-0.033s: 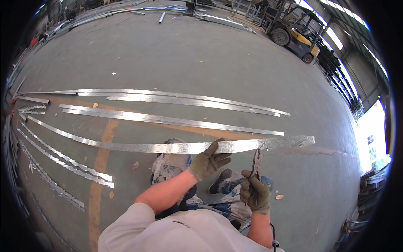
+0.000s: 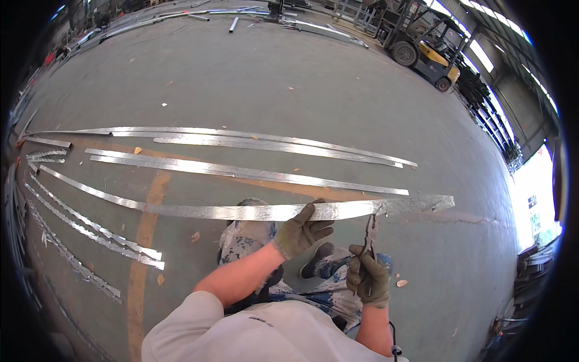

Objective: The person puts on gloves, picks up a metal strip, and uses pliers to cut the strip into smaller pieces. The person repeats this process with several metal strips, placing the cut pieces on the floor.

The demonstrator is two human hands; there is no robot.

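Note:
A long shiny metal strip (image 2: 265, 213) runs across in front of me, its left part trailing to the floor. My left hand (image 2: 301, 232), in an olive work glove, holds the strip near my knee, thumb over the upper edge. Gloved as well, my right hand (image 2: 369, 277) is closed around the handles of a pair of pliers (image 2: 370, 234). Their jaws point up and meet the strip's lower edge, right of my left hand. I cannot tell whether they bite the metal. Beyond the pliers, the strip's right end (image 2: 431, 203) looks cut or bent.
Several flat metal strips (image 2: 253, 171) lie on the grey floor beyond my knees. Jagged strips (image 2: 90, 224) lie at the left beside a yellow floor line (image 2: 139, 271). A forklift (image 2: 428, 57) stands at the far right, near stacked dark bars (image 2: 482, 105). Metal profiles (image 2: 325, 31) lie at the back.

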